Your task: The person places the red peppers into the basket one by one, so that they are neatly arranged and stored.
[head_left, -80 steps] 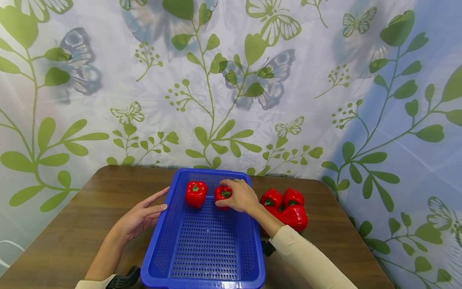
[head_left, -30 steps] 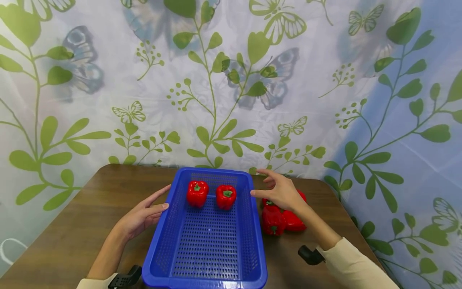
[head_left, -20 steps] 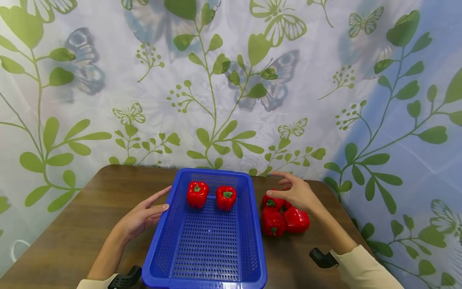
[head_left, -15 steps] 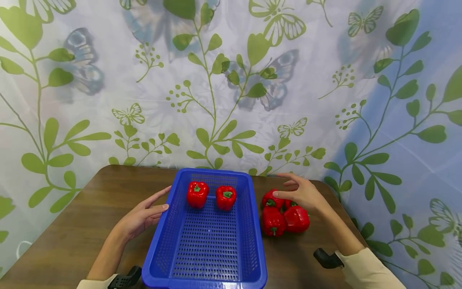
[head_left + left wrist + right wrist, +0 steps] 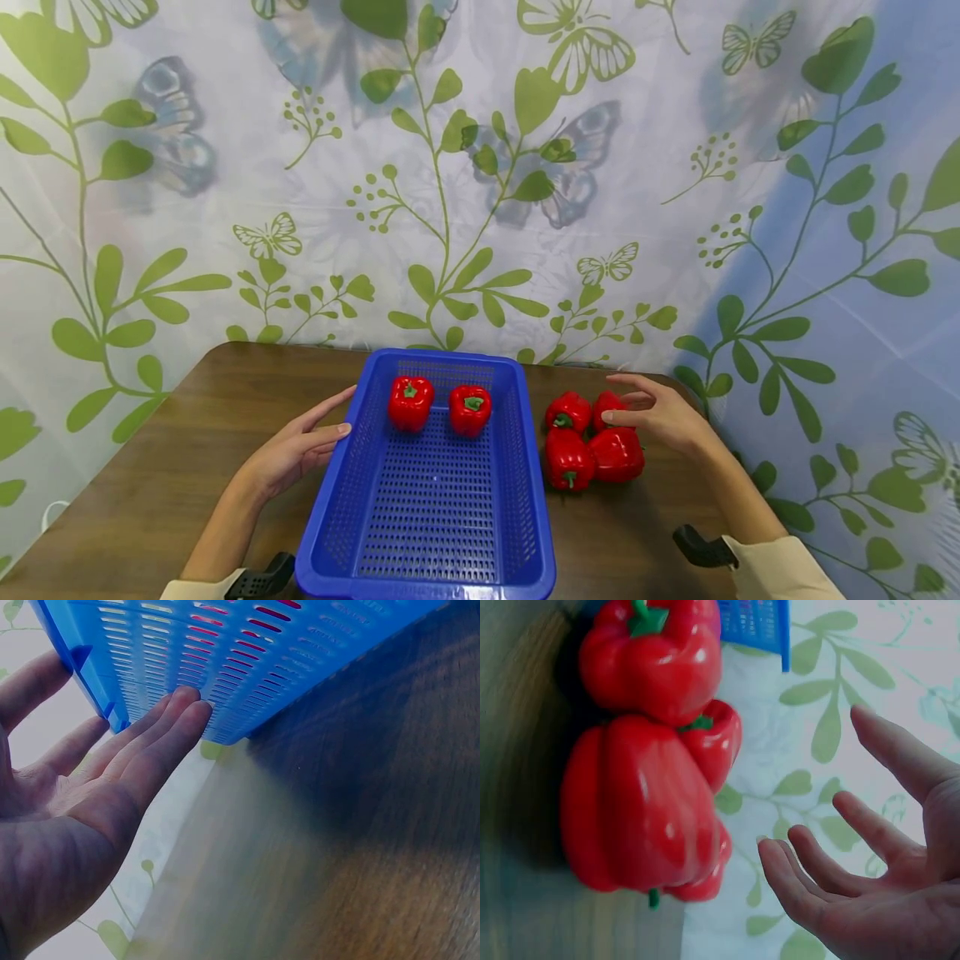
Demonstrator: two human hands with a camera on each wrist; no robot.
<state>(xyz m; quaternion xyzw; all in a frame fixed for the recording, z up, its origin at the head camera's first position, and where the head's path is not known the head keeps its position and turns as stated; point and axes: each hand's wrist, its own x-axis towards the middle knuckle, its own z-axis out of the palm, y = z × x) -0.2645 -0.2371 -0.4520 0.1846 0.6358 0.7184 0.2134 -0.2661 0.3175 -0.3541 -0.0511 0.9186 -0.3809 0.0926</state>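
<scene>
Two red bell peppers, a left one point(image 5: 410, 404) and a right one point(image 5: 469, 411), stand stem up at the far end of a blue perforated basket point(image 5: 427, 517). My left hand point(image 5: 288, 454) rests against the basket's left side with fingers extended; in the left wrist view its fingertips touch the wall. Right of the basket lies a cluster of several red bell peppers point(image 5: 568, 458). Over the back right pepper point(image 5: 604, 408) hovers my right hand point(image 5: 663, 417), fingers spread and holding nothing. The right wrist view shows a gap between that hand point(image 5: 877, 862) and the peppers.
Everything stands on a brown wooden table point(image 5: 187, 450). Behind it hangs a curtain point(image 5: 480, 208) printed with leaves and butterflies. Black wrist-worn devices sit on both forearms, the right one point(image 5: 703, 547) over the table.
My right hand has let go of the right pepper in the basket, leaving it there, and has moved right over the loose peppers. My left hand stays at the basket's side.
</scene>
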